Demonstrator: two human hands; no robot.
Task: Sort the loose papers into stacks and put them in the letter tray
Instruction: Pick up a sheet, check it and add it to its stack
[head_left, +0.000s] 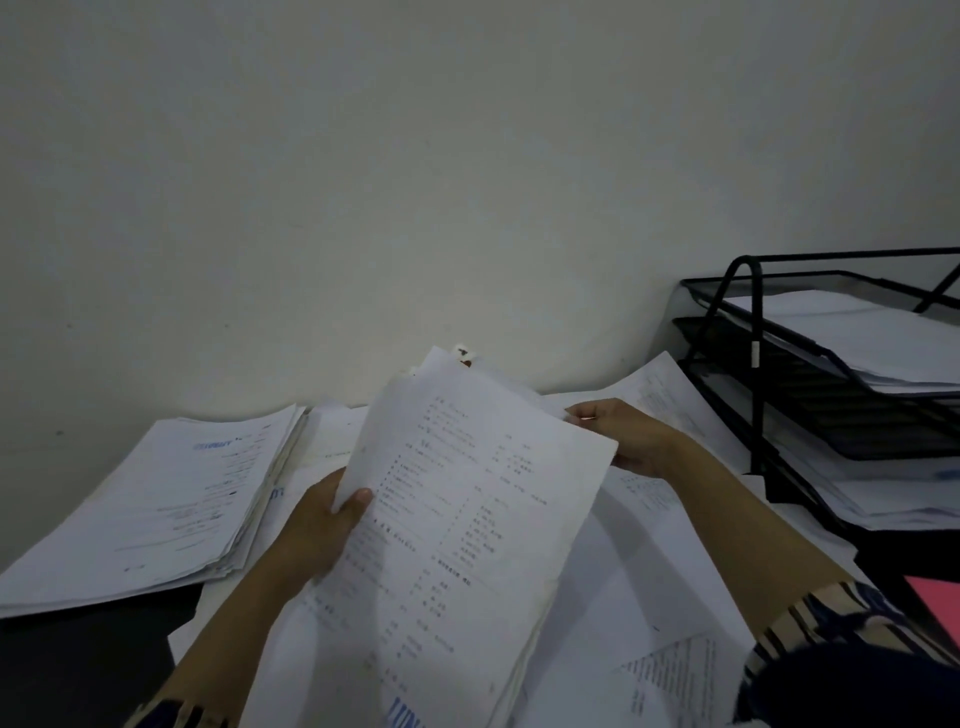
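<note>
Your striped sleeves (831, 618) sit at the bottom corners, both forearms reaching up to a sheaf (467, 519) of printed pages held tilted in front of you. Left hand (322, 525) grips the sheaf's left edge, thumb curled over the front page, fingers behind. Right hand (623, 441) pinches the upper right edge, fingers curled round it from behind. Top page shows columns of small text, too blurred to read; more page corners fan out behind it at the top.

Loose sheets (649, 597) lie spread across the desk under the sheaf, overlapping, some skewed. Left of them sits a thick stack (156, 509), roughly squared, with a blue heading on its top page, hanging over a dark desk edge (78, 665).

Letter tray (769, 374), black wire mesh, stands at the right against the wall (415, 182). Its top tier holds white papers (883, 338); the middle tier looks dark; more paper lies at the bottom. Pink folder (935, 603) peeks in at the right edge, near the tray's base.
</note>
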